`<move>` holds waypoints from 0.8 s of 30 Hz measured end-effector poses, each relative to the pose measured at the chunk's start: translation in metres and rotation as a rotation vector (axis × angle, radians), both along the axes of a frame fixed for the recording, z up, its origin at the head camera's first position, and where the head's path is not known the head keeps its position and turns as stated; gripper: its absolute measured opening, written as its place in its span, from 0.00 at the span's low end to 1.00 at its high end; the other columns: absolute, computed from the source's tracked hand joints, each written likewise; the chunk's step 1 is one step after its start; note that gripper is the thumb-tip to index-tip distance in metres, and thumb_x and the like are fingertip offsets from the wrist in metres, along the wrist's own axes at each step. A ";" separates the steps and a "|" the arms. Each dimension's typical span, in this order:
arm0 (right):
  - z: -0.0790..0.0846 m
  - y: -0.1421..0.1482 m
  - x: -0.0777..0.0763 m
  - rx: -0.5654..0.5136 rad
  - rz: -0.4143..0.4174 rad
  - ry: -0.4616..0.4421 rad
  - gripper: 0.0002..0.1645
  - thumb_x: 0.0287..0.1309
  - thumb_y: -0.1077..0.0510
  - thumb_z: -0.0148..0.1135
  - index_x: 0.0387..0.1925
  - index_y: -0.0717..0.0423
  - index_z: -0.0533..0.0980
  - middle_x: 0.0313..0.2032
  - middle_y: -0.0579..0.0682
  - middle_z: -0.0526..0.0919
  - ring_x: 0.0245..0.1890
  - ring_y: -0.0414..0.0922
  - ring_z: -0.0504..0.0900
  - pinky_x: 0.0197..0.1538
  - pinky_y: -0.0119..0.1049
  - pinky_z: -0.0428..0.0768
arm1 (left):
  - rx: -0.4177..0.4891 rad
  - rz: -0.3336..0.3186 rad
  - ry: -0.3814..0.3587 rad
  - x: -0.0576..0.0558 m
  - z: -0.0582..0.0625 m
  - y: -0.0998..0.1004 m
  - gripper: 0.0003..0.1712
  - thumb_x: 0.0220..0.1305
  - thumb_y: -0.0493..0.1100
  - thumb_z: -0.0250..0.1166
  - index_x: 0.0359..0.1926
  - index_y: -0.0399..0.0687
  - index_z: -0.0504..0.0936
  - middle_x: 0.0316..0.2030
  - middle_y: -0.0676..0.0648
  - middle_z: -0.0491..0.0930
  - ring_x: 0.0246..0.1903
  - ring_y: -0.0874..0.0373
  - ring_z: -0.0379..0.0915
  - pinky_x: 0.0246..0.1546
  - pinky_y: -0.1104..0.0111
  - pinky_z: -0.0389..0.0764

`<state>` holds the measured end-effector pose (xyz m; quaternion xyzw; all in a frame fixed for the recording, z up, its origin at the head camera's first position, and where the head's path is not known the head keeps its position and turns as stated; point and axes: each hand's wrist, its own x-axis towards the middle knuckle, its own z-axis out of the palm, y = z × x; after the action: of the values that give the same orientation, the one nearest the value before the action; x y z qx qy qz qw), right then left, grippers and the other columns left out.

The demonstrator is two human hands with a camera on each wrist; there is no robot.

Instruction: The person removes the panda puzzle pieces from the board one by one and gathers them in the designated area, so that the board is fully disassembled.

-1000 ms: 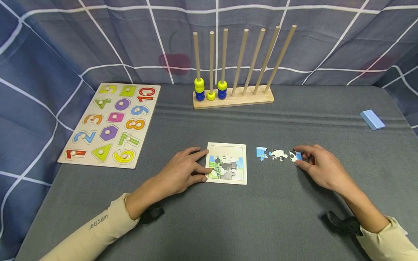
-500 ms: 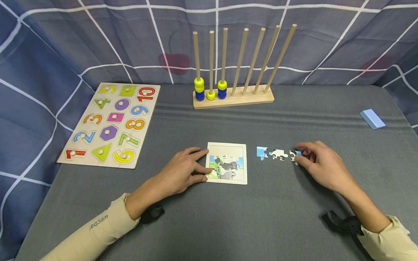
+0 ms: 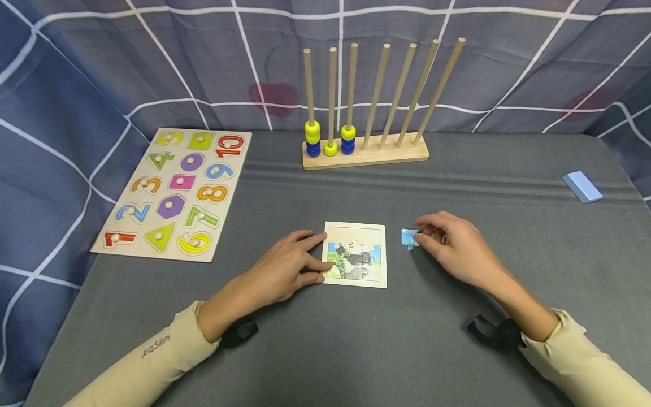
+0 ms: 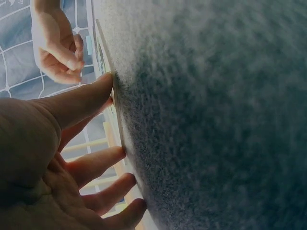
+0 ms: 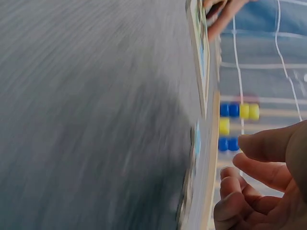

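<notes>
In the head view my left hand (image 3: 285, 268) lies along the left edge of a square wooden jigsaw tray (image 3: 356, 226), fingers spread, fingertips touching its frame. The tray carries a partly assembled panda picture, with bare wood at the top. To its right, my right hand (image 3: 460, 249) hovers over loose jigsaw pieces and hides most of them. A blue jigsaw piece (image 3: 409, 237) shows beside its fingertips. The right wrist view shows thumb and fingers (image 5: 264, 143) apart with nothing between them, above the pieces (image 5: 187, 191) lying on the cloth.
A number-and-shape peg board (image 3: 173, 195) lies at the left. At the back stands a wooden rack (image 3: 366, 158) of upright rods, a few carrying yellow and blue beads. A light-blue block (image 3: 582, 187) lies at the far right. Grey cloth covers the table (image 3: 376, 345).
My right hand has left the rightmost jigsaw piece and moved left over the row, covering pieces that were visible. The left hand and the tray stay in place.
</notes>
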<state>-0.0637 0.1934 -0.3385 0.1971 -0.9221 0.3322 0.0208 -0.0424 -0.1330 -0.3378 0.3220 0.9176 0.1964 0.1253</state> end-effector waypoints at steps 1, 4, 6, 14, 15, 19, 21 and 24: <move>0.000 -0.006 -0.001 -0.012 0.015 -0.018 0.09 0.61 0.63 0.65 0.44 0.58 0.83 0.30 0.44 0.76 0.28 0.39 0.72 0.31 0.33 0.68 | 0.001 0.001 -0.001 0.000 0.000 0.000 0.19 0.60 0.47 0.72 0.52 0.53 0.87 0.69 0.40 0.66 0.69 0.38 0.57 0.65 0.43 0.59; 0.000 -0.024 -0.004 -0.045 0.065 -0.070 0.10 0.61 0.64 0.65 0.45 0.58 0.83 0.30 0.44 0.77 0.29 0.41 0.73 0.32 0.35 0.70 | 0.003 0.004 -0.004 0.000 0.000 0.001 0.19 0.60 0.47 0.72 0.52 0.53 0.87 0.69 0.40 0.66 0.69 0.38 0.56 0.65 0.43 0.60; -0.001 -0.036 -0.005 -0.075 0.103 -0.107 0.11 0.61 0.65 0.66 0.45 0.59 0.82 0.30 0.45 0.77 0.29 0.41 0.74 0.33 0.36 0.71 | 0.002 0.005 -0.005 0.000 0.000 0.001 0.19 0.60 0.47 0.72 0.52 0.53 0.87 0.69 0.40 0.65 0.69 0.38 0.56 0.64 0.43 0.60; -0.007 -0.075 -0.007 -0.257 0.234 -0.362 0.16 0.61 0.67 0.63 0.51 0.66 0.78 0.31 0.47 0.80 0.32 0.43 0.78 0.35 0.36 0.76 | -0.001 0.000 -0.007 -0.001 0.000 0.000 0.19 0.61 0.48 0.71 0.53 0.54 0.86 0.69 0.40 0.65 0.69 0.38 0.57 0.64 0.43 0.60; -0.007 -0.079 -0.007 -0.260 0.241 -0.373 0.17 0.61 0.67 0.63 0.51 0.66 0.78 0.31 0.47 0.80 0.32 0.43 0.78 0.36 0.36 0.76 | -0.001 -0.001 -0.006 -0.001 0.000 0.000 0.19 0.61 0.48 0.71 0.53 0.54 0.86 0.69 0.40 0.65 0.69 0.38 0.57 0.64 0.43 0.60; -0.011 -0.088 -0.006 -0.226 0.278 -0.356 0.19 0.59 0.65 0.65 0.52 0.66 0.78 0.30 0.45 0.79 0.30 0.41 0.77 0.36 0.36 0.75 | -0.015 -0.005 -0.002 -0.002 0.001 0.000 0.19 0.61 0.48 0.71 0.53 0.54 0.87 0.69 0.40 0.65 0.68 0.38 0.57 0.64 0.42 0.60; -0.012 -0.089 -0.006 -0.197 0.306 -0.342 0.21 0.59 0.64 0.66 0.54 0.66 0.77 0.31 0.45 0.78 0.29 0.39 0.75 0.36 0.36 0.74 | -0.020 -0.006 0.000 -0.002 0.001 0.000 0.18 0.61 0.48 0.71 0.52 0.55 0.87 0.69 0.40 0.65 0.68 0.37 0.57 0.63 0.42 0.61; -0.012 -0.090 -0.007 -0.143 0.343 -0.334 0.23 0.59 0.61 0.67 0.55 0.66 0.77 0.32 0.45 0.76 0.28 0.38 0.73 0.37 0.36 0.73 | -0.024 -0.004 -0.004 -0.001 0.001 0.000 0.18 0.61 0.49 0.71 0.52 0.55 0.87 0.69 0.40 0.65 0.68 0.37 0.57 0.63 0.41 0.61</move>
<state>-0.0711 0.1032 -0.3502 0.2909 -0.8400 0.4234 -0.1749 -0.0435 -0.1330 -0.3368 0.3221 0.9190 0.1856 0.1317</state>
